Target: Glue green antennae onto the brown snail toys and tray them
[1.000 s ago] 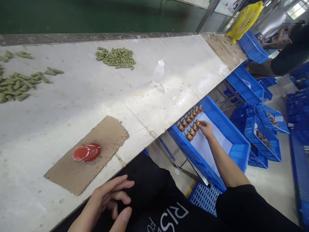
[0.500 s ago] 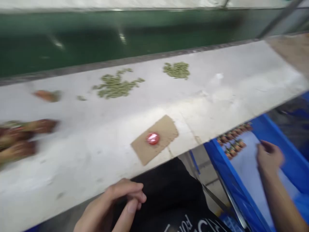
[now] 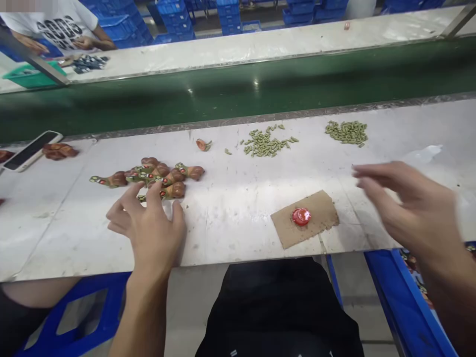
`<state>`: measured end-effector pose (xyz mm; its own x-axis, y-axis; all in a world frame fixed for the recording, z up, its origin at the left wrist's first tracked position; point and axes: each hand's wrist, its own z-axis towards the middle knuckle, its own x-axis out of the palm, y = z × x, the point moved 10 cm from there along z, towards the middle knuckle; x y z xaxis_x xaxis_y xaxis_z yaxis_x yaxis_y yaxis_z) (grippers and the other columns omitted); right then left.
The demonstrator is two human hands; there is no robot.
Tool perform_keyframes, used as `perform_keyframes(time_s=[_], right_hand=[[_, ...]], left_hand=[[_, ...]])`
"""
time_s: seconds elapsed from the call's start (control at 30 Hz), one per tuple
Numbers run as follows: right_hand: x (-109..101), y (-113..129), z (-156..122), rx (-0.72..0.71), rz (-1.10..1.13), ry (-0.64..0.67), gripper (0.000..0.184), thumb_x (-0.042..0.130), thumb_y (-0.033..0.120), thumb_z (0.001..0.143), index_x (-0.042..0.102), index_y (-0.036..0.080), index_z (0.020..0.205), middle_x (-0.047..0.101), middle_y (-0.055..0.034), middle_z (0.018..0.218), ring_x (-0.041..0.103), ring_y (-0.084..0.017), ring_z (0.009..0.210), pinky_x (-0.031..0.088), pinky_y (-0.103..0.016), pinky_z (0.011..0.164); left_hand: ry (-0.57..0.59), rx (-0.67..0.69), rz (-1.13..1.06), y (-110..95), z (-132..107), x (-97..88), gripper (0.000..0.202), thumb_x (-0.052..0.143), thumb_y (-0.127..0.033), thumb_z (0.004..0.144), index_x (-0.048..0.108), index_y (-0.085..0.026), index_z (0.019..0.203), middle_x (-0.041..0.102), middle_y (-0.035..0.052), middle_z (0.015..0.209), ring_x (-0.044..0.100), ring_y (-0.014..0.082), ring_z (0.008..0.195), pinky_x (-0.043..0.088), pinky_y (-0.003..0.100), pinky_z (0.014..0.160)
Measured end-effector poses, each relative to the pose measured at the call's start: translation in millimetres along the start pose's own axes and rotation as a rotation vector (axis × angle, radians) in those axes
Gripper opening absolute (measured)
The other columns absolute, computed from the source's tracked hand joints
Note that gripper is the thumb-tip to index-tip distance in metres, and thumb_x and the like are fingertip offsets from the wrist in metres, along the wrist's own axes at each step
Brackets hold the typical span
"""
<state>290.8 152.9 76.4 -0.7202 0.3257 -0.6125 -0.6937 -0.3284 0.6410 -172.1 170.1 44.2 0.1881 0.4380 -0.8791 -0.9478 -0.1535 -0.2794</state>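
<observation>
My left hand (image 3: 148, 218), fingers spread and curved, hovers at the near edge of a pile of small brown-and-green figurines (image 3: 173, 177). Whether its fingertips touch them I cannot tell. Blurred by motion, my right hand (image 3: 412, 206) is above the right part of the table with thumb and fingers apart and nothing seen between them. Between the hands a piece of brown cardboard (image 3: 320, 213) bears a small shiny red round thing (image 3: 301, 216). Small green pieces lie in two heaps, one in the middle (image 3: 266, 144) and one farther right (image 3: 346, 132). A single orange-brown piece (image 3: 202, 144) sits behind the figurines.
A phone (image 3: 33, 150) lies at the far left beside more brown pieces (image 3: 59, 150). Behind the white table runs a green belt (image 3: 223, 89). Across it a person (image 3: 63, 29) works by a green basket (image 3: 33, 77). A blue crate (image 3: 394, 302) stands below at right.
My view has turned left. My right hand has come up out of the blue crate to above the table. My left hand has moved from near my lap to the figurines, its fingers spreading.
</observation>
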Motion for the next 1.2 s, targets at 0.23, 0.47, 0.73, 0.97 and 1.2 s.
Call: perform_keyframes(time_s=[0.23,0.47,0.73,0.97,1.2], right_hand=[[149.7,-3.4,103.2,-0.037,-0.061,0.303,0.027,0.07,0.017,0.104,0.091,0.021,0.121,0.087,-0.0137,0.125,0.081,-0.029,0.094,0.066,-0.048,0.093],[182.6,-8.9,113.1,-0.094,-0.122,0.34,0.021,0.069,0.016,0.104,0.09,0.021,0.108,0.084,-0.0142,0.117,0.077,-0.031,0.095,0.062,-0.048,0.092],[180.3,-3.9,106.9,-0.132,-0.143,0.384,0.014,0.069,0.017,0.101,0.08,0.022,0.094,0.082,-0.0133,0.113,0.076,-0.03,0.092,0.056,-0.044,0.081],[144.8,-2.3,82.2,-0.101,-0.085,0.347,0.015,0.066,0.029,0.106,0.08,0.023,0.105,0.086,-0.0123,0.104,0.08,-0.032,0.094,0.063,-0.046,0.083],[84.6,2.0,48.3,0.142,0.23,0.208,0.01,0.083,0.037,0.101,0.086,0.027,0.099,0.086,-0.0058,0.093,0.082,-0.026,0.083,0.068,-0.039,0.076]], left_hand=[[0.045,0.027,-0.033,-1.4,1.4,2.1,0.01,0.069,-0.025,0.112,0.076,-0.019,0.115,0.06,0.0238,0.173,0.044,0.0656,0.163,0.043,0.09,0.117],[-0.021,0.143,-0.062,-2.0,-19.7,1.9,0.017,0.067,-0.028,0.113,0.079,-0.019,0.122,0.078,0.0274,0.148,0.058,0.0612,0.149,0.045,0.082,0.112],[0.028,0.054,-0.05,13.6,-0.8,9.8,0.043,0.068,-0.032,0.106,0.08,-0.014,0.143,0.076,0.0279,0.136,0.062,0.0582,0.131,0.051,0.079,0.11],[0.017,0.051,-0.21,11.6,-3.5,14.0,0.029,0.073,-0.039,0.104,0.082,-0.018,0.122,0.074,0.0233,0.123,0.068,0.0503,0.123,0.059,0.072,0.108],[0.004,0.076,-0.572,-28.6,-26.7,0.0,0.024,0.073,-0.029,0.11,0.072,-0.026,0.133,0.075,0.01,0.125,0.078,0.0328,0.125,0.065,0.053,0.111]])
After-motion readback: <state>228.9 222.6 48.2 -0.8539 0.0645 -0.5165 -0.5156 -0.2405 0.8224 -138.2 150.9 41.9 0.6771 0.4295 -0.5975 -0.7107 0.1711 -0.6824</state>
